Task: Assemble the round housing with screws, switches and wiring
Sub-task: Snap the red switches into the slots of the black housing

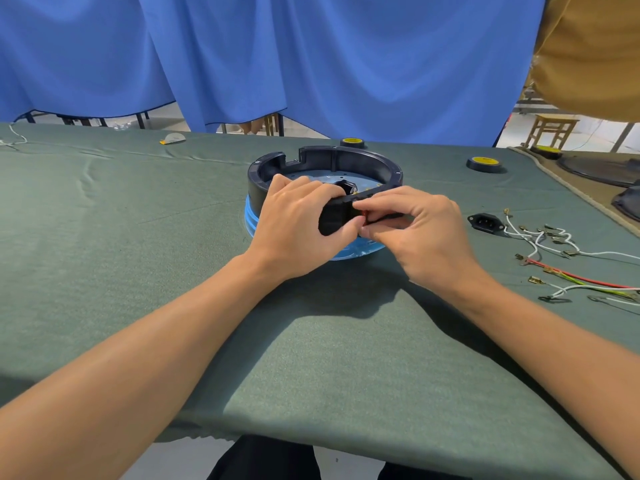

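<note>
**Switch going into near wall of housing**

Right hand [419, 233]: narrow pinch, thumb and forefinger closed on a small red switch [363, 216], at the outside of the housing's near wall. My read: it is being pressed into a cutout there, from outside in.

Left hand [294, 220]: wrapped on the same near wall just left of the switch, fingers over the rim and inside, thumb on the outside. Probably a brace, so the wall takes the push without the housing sliding.

Housing [325, 157]: black ring, open side up, round axis vertical, sitting on a blue disc [251, 216] on the green cloth table [138, 237]. Stepped notches in the far wall point away from the person. Working wall is turned toward the person, which gives short reach and a clear view.

Switch orientation: face points outward toward the person. Long axis can't be told, fingers cover most of it.

Right of the housing, near: black power inlet socket [485, 222], lying flat. Beyond it, loose wires [540, 237] with crimp terminals, white, red and green-yellow, all apart from the housing. Staged on the working-hand side, I'd guess. No wiring looks fitted.

Behind the housing and to its right: two yellow-topped black pucks [483, 163], untouched.
</note>
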Tool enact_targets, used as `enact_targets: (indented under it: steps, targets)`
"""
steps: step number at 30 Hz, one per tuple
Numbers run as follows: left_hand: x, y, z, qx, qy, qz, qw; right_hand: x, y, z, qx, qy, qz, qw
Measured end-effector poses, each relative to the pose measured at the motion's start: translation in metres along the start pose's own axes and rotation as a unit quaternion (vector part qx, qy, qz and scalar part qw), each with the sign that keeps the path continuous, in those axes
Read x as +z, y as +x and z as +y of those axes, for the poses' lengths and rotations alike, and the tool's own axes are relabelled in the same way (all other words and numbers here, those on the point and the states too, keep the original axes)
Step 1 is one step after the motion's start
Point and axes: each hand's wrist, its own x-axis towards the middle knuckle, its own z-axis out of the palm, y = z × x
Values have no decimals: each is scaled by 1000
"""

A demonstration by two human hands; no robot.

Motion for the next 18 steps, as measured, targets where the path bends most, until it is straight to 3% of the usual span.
enact_targets:
  steps: [4, 12, 18]
  targets:
    - [2, 1, 1, -17, 4, 5, 1000, -5, 0, -1, -15, -31, -23, 999]
    - [5, 2, 5, -47, -9, 13, 999, -6, 1, 1, -62, -110, 67, 990]
    - [5, 5, 8, -79, -35, 16, 996, -8, 0, 2, -37, -124, 115, 985]
